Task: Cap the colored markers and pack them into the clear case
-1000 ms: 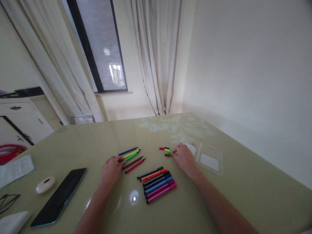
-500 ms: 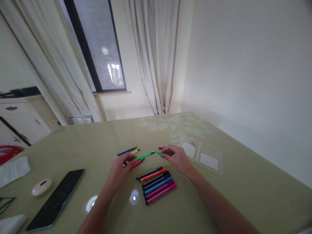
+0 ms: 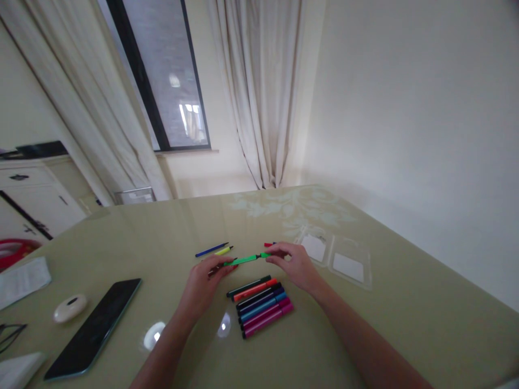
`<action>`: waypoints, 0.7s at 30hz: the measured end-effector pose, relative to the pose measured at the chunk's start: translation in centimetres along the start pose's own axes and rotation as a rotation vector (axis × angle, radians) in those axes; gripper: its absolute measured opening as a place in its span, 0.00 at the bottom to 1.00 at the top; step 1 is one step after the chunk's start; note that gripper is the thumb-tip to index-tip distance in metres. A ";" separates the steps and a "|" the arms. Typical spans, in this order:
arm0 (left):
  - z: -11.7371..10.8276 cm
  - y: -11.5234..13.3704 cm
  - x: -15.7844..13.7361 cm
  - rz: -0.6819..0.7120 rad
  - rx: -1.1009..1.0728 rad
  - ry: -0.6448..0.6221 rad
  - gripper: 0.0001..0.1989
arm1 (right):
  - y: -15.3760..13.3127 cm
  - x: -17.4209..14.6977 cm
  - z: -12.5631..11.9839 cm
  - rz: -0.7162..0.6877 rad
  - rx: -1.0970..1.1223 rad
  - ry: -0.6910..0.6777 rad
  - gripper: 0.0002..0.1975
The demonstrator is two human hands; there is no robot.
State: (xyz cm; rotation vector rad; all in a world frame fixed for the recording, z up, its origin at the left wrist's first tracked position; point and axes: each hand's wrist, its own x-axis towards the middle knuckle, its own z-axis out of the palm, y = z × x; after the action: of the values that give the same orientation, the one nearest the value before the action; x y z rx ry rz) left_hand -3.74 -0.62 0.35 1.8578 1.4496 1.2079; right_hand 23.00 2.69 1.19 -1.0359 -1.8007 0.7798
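Note:
My left hand (image 3: pixel 204 278) pinches the body of a green marker (image 3: pixel 245 260), its dark tip pointing right. Between the fingers of my right hand (image 3: pixel 291 261) is a green cap (image 3: pixel 265 255), its open end right at the marker's tip. Whether tip and cap touch, I cannot tell. Behind my left hand lie an uncapped blue marker (image 3: pixel 211 249) and a yellow marker (image 3: pixel 224 250). A red marker is mostly hidden under my left fingers. A red cap (image 3: pixel 267 245) shows just behind my right fingertips. Nearer me, several capped markers (image 3: pixel 261 305) lie side by side in a row.
A clear plastic case (image 3: pixel 352 268) with white cards lies open on the right. On the left are a black phone or tablet (image 3: pixel 95 327), a white oval object (image 3: pixel 70 309), a folded white cloth or tissue (image 3: pixel 26 281) and a dark cable (image 3: pixel 11 336).
My left hand has moved slightly right with the green marker, bringing its tip up to the green cap. My right hand has stayed nearly in place.

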 end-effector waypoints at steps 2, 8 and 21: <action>0.0 0.0 0.0 0.028 -0.009 0.003 0.19 | -0.1 0.0 -0.1 -0.029 -0.020 0.010 0.07; 0.1 0.0 -0.1 0.052 -0.029 0.011 0.16 | 0.3 0.0 0.3 -0.093 -0.038 0.009 0.08; 1.1 -0.2 -0.8 -0.060 -0.137 0.016 0.11 | 0.2 -0.4 0.4 -0.004 0.148 0.011 0.08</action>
State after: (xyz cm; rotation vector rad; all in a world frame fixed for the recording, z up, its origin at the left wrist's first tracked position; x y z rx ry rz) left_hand -2.91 -1.15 -0.58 1.7057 1.3847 1.2622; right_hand 22.82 2.43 0.73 -0.9372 -1.7074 0.8890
